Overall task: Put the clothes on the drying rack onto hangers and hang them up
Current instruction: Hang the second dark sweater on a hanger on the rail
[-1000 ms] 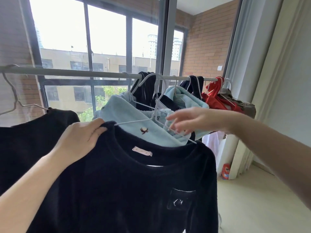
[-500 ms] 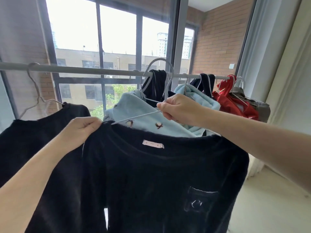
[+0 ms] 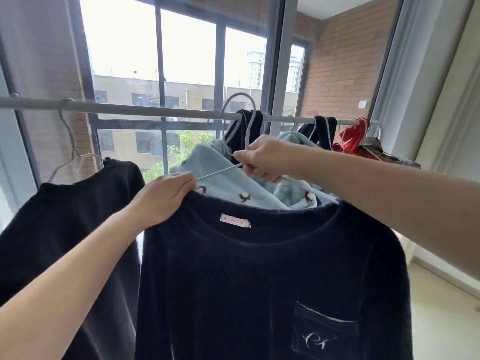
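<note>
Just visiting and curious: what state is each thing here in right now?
Navy top: on white hanger, held up.
White hanger: hook raised by rail, seemingly not hooked.
Left hand: grips navy top's shoulder.
Right hand: pinches white hanger.
Black top: hanging on rail.
Blue fleece: hanging on rail.

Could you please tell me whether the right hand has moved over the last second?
Yes. The right hand has risen closer to the rail and now grips the white hanger, whose hook tops the rail.
</note>
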`<action>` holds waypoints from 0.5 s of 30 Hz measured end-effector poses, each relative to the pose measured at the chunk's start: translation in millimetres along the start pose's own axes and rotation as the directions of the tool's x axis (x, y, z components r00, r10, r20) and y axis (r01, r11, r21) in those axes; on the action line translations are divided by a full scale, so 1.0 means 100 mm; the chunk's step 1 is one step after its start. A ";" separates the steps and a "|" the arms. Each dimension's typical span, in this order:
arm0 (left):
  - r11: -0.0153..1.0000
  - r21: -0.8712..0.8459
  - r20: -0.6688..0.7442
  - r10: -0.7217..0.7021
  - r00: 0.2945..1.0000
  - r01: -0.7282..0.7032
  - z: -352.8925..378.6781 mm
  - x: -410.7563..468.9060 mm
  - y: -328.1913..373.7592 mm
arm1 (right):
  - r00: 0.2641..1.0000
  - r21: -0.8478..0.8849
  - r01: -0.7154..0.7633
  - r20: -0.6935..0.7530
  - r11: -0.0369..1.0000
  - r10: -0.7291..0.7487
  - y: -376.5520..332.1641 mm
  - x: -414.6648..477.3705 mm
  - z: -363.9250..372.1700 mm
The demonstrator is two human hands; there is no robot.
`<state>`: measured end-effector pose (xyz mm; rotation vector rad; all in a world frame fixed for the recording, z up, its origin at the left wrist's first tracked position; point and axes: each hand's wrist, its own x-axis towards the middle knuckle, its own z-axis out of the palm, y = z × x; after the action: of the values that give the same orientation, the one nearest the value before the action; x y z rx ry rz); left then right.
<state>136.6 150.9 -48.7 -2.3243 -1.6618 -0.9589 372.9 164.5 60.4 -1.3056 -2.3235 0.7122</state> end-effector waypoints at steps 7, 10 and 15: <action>0.973 -0.030 0.086 -0.224 0.971 0.227 -0.23 0.08 -0.45 | 0.999 0.020 -0.019 -0.030 1.000 0.020 -0.23 0.31 0.14; 0.969 -0.089 0.007 -0.230 0.973 0.230 -0.23 0.08 -0.48 | 0.998 0.028 -0.034 -0.056 0.999 0.035 -0.32 0.41 0.21; 0.947 -0.134 -0.094 -0.304 0.948 0.291 -0.23 0.18 -0.50 | 0.998 0.003 -0.023 -0.063 1.000 0.023 -0.52 0.62 0.35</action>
<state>85.9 174.1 -32.9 -2.0760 -1.9969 -1.2521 288.2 187.0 68.4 -1.3367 -2.2613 0.6708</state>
